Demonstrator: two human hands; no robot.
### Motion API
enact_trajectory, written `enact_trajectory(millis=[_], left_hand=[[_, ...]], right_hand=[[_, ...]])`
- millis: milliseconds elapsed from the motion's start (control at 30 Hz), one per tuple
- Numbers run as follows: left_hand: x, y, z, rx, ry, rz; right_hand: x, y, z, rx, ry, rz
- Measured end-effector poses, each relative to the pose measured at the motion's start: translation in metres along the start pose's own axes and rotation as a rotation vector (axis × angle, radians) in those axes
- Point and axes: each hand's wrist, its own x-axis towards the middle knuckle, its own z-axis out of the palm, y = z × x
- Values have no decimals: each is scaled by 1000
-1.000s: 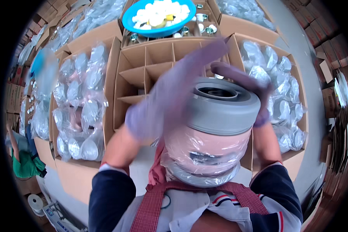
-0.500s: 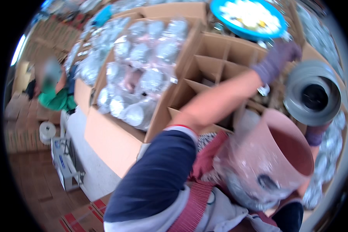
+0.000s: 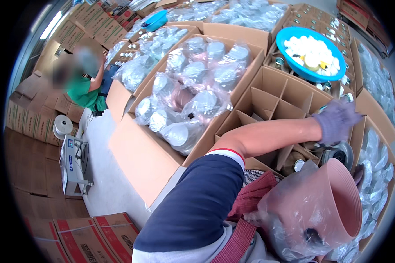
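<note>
My left hand, in a purple-grey glove, reaches across a divided carton; motion smears its fingers. Just below it is a round grey ribbed pot-like thing with a dark centre, partly hidden by the hand and a pink pot. That pink ribbed pot leans tilted against my front, its lower part wrapped in clear plastic film with a dark round mark. Little of my right hand shows, gloved, behind the pot's rim; its fingers are hidden. I cannot tell whether it touches the grey thing.
A blue basin of white and a few yellow pieces sits on the far boxes. At left, another carton holds several film-wrapped grey and pink items. Farther left are a grey machine, a white roll and a person in green.
The grey ribbed thing has gone lower, now mostly hidden beside the carton dividers. My left hand has dropped toward it. The view has shifted, showing more of the left side.
</note>
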Motion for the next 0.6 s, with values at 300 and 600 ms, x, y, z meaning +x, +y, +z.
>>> enact_trajectory(millis=[300,600], left_hand=[[32,113,-179,-18,378,176],[-33,53,-205,-1139,-457,-27]], right_hand=[[-22,-69,-22,62,44,-165],[-50,-171,-32,487,7,-244]])
